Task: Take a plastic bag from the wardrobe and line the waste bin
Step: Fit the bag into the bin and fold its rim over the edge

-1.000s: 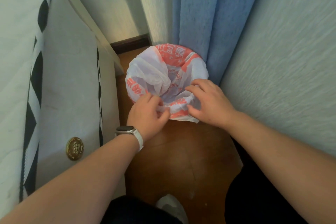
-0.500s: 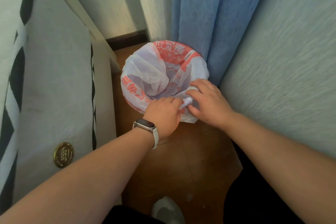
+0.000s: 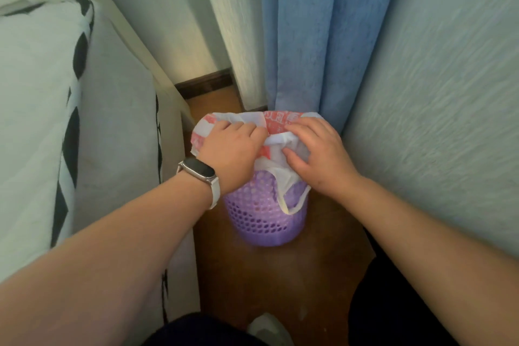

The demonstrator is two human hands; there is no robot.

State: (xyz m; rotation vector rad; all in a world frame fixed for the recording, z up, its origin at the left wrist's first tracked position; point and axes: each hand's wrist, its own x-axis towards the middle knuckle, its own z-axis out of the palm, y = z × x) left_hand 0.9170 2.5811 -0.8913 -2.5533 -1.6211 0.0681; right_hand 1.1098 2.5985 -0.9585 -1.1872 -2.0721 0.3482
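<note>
A purple perforated waste bin (image 3: 261,222) stands on the wooden floor in the corner. A white plastic bag with red print (image 3: 279,121) lies over its rim, and one handle loop (image 3: 292,199) hangs down the bin's front. My left hand (image 3: 229,149), with a watch on the wrist, is closed on the bag at the near-left rim. On the near-right rim my right hand (image 3: 317,154) presses and pinches the bag. Both hands hide most of the bin's opening.
A bed (image 3: 42,121) with a white, black-patterned cover runs along the left, close to the bin. A blue curtain (image 3: 309,36) hangs right behind the bin. A pale textured wall (image 3: 435,93) closes the right side. My shoe (image 3: 266,329) rests on the brown floor (image 3: 275,275) below.
The view has dropped lower, so the bin's purple side now shows. Both hands moved from the bag's near edge up onto the rim, and a handle loop now hangs down the front.
</note>
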